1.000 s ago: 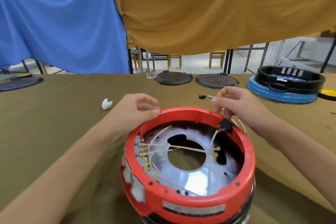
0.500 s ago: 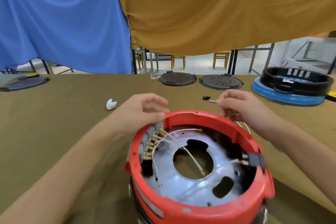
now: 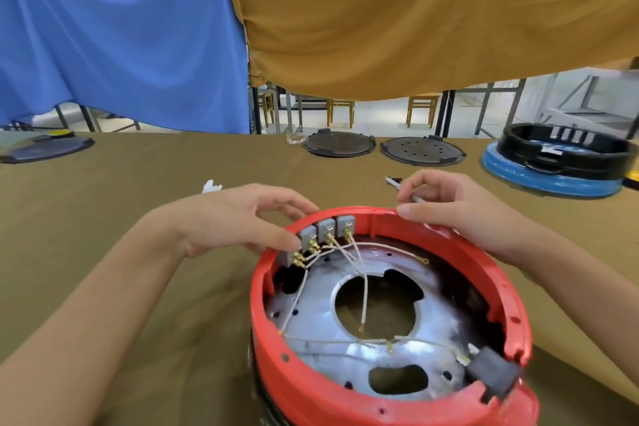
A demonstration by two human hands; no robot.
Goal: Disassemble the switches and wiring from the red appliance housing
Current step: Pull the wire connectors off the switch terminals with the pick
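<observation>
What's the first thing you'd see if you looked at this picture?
The big red housing, open side up in front on the brown table, with a left hand and a right hand on its far rim. Then the blue cloth and yellow cloth hanging behind.
</observation>
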